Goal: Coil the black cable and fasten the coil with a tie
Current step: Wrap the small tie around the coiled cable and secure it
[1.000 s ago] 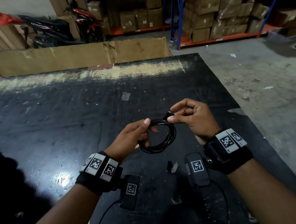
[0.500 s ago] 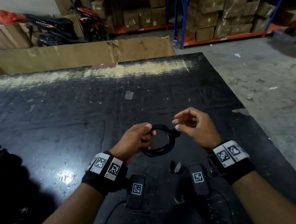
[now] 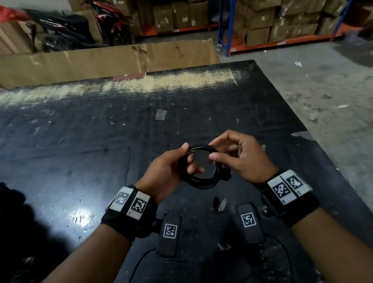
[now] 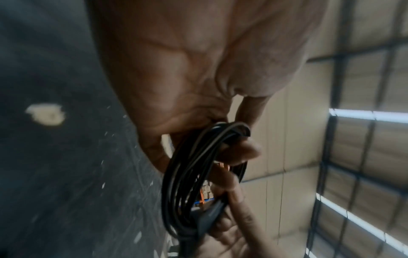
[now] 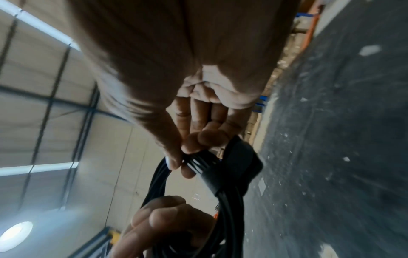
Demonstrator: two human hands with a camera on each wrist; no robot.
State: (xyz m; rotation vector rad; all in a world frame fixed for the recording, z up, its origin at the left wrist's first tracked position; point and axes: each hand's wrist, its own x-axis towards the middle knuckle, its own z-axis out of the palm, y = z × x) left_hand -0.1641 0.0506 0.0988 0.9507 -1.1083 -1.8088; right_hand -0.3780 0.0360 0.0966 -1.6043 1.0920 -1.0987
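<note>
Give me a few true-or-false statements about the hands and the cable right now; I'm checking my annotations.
1. The left hand grips the coiled black cable. True.
2. The coil lies flat on the black table. False: both hands hold it above the table.
3. The right hand pinches the coil's strands. True.
4. The cable is stretched out straight. False: it is wound into several loops.
5. A black strap wraps around the strands near the right hand's fingertips. True.
</note>
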